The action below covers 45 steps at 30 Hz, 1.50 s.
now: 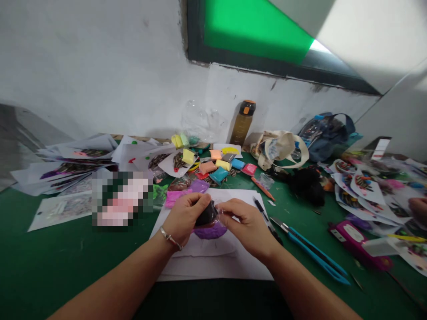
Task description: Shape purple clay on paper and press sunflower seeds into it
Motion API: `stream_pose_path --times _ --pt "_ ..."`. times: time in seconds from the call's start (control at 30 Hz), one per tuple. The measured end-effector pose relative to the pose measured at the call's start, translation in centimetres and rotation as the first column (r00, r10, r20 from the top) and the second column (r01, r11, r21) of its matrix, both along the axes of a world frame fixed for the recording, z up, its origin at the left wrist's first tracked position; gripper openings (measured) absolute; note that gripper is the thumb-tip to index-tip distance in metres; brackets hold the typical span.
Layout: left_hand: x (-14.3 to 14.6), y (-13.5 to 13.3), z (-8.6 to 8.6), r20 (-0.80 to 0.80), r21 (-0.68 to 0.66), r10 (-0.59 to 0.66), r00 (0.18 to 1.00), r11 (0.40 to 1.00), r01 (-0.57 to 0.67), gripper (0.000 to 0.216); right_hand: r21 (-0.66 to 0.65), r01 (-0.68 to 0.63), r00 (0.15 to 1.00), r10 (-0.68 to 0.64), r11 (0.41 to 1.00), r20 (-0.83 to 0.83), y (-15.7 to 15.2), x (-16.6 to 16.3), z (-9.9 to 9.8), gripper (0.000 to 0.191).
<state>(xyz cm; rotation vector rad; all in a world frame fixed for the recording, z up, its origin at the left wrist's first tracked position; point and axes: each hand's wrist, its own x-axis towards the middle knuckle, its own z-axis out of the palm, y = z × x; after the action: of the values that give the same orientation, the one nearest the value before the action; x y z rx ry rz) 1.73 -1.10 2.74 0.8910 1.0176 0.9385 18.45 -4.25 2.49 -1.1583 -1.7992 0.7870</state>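
A black packet of modelling clay (pixel 207 215) in clear wrapping is gripped by my left hand (pixel 184 214), thumb on top. My right hand (pixel 248 226) pinches the clear plastic at the packet's right edge. Below the packet, a flat purple clay piece (pixel 211 232) lies on white paper (pixel 187 269), partly hidden by my hands and the packet. Just right of my right hand are a black pen (pixel 262 209) and, farther over, blue tweezers (pixel 320 255).
Colourful clay packets (pixel 218 175) lie beyond my hands. Decorated paper sheets (pixel 75 166) are piled left, others (pixel 358 189) right. Against the wall stand a bottle (pixel 243 124) and a cream bag (pixel 280 144). A magenta device (pixel 358 244) and another person's hand (pixel 418 211) are at right.
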Motion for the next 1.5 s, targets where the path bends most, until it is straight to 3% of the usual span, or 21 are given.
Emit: stream_pose_path --times 0.27,0.43,0.63,0.93,1.2,1.33,1.43,1.5 --pt "-0.1 -0.2 0.3 0.065 -0.06 -0.054 0.996 0.997 0.058 0.04 -0.025 -0.015 1.0 0.015 1.0 -0.005 -0.1 0.4 0.2 0.022" --pt "0.1 -0.3 0.1 0.052 -0.073 -0.042 0.998 0.996 0.046 0.043 0.069 -0.032 0.999 0.03 0.997 0.023 0.1 0.5 -0.5 0.022" --pt "0.2 -0.2 -0.3 0.025 -0.029 -0.044 0.999 0.999 0.045 0.039 0.115 -0.069 0.991 0.055 0.991 0.119 0.1 0.2 -0.5 0.021" --pt "0.2 -0.4 -0.8 -0.143 0.1 -0.06 0.988 0.992 0.075 0.029 0.109 -0.132 0.966 0.103 0.985 0.239 0.0 0.8 -0.1 0.019" --pt "0.3 -0.4 -1.0 -0.186 0.127 -0.061 0.981 0.988 0.085 0.026 0.147 -0.198 0.931 0.139 0.969 0.338 0.1 0.9 0.5 0.019" --pt "0.3 -0.2 -0.8 -0.164 0.124 -0.047 0.985 0.99 0.068 0.03 0.133 -0.177 0.97 0.149 0.975 0.193 0.1 0.8 0.4 0.018" --pt "0.1 0.2 -0.6 -0.096 0.09 -0.016 0.995 0.996 0.024 0.035 -0.037 -0.089 0.994 0.086 0.995 -0.073 0.3 1.0 0.2 0.012" --pt "-0.2 0.5 -0.5 -0.047 0.069 0.016 0.999 0.998 -0.013 0.037 -0.195 -0.043 0.957 -0.016 0.98 -0.288 0.5 1.1 -0.1 0.004"
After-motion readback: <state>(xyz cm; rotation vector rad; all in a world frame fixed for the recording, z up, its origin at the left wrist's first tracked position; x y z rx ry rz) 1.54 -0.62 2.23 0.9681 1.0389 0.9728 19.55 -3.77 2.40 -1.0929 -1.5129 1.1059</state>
